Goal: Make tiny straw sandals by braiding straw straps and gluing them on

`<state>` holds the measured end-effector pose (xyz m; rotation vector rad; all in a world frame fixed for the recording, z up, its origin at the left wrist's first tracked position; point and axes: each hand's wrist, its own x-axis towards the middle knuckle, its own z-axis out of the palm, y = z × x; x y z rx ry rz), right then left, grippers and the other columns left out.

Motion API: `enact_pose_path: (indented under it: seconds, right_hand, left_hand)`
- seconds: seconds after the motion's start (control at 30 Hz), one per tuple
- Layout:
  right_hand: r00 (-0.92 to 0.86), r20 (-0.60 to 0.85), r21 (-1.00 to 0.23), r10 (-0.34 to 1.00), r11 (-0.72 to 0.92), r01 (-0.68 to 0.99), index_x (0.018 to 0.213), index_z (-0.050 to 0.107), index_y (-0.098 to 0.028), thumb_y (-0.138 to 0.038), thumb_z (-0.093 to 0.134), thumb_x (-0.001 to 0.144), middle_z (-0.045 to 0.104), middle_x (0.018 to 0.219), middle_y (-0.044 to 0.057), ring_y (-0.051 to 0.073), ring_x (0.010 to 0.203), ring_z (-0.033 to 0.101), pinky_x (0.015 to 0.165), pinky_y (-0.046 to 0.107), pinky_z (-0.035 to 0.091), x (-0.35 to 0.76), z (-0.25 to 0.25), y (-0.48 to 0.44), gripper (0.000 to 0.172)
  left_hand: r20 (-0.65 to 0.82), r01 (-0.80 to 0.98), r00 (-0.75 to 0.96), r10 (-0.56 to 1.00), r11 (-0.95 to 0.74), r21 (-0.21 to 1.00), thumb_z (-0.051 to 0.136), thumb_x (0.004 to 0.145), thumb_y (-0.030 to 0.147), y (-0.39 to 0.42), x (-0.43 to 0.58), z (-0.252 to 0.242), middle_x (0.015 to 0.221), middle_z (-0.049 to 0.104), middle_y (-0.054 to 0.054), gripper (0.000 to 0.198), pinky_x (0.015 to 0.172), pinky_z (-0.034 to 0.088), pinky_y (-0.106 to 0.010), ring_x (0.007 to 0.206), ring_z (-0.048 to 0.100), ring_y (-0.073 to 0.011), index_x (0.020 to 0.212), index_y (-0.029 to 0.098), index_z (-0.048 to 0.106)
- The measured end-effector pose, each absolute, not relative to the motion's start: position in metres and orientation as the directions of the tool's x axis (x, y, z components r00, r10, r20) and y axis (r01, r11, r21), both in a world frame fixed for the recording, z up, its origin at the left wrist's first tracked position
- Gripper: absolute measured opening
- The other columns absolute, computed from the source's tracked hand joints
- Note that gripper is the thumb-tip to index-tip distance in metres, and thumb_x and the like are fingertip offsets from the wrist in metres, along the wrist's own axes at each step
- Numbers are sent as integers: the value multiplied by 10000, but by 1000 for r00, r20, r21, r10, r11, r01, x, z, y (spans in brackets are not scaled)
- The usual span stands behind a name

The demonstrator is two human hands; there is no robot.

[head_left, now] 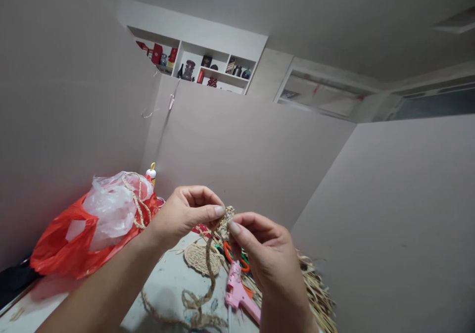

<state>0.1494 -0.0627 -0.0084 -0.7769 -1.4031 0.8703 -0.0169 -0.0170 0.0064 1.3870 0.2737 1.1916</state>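
Note:
Between my two hands is a small piece of braided straw (224, 222), lifted above the table. My left hand (189, 212) pinches its left side with thumb and forefinger, where a braided straw cord (211, 263) hangs down and coils onto the tabletop. My right hand (265, 249) pinches the right side of the same piece, fingertips pressed together. Behind the cord lies a round coiled straw mat (198, 259). Below and left of my right hand rests a pink glue gun (235, 288), and orange-handled scissors (227, 251) are partly hidden behind that hand.
A red plastic bag (63, 246) with clear plastic and a light braided cord (139, 204) stands on the left, a white-capped bottle (151, 172) behind it. Loose straw strands (319, 293) lie at the right. Grey partitions (237, 150) enclose the white table (166, 283).

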Motion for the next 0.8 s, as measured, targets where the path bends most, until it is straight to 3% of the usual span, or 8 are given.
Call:
enact_pose_path:
  seconds: [0.8]
  right_hand:
    - [44,506,-862,862,502,78,681,694,-176,-306,765,749,602,538,-28,66,446,533,432,157,426,144,-5,-66,163]
  left_hand:
    - [534,-458,296,792,-373,807,727,762,192,-28,-4,3,634,621,11,100,547,449,-194,562,538,-70,728,123,663]
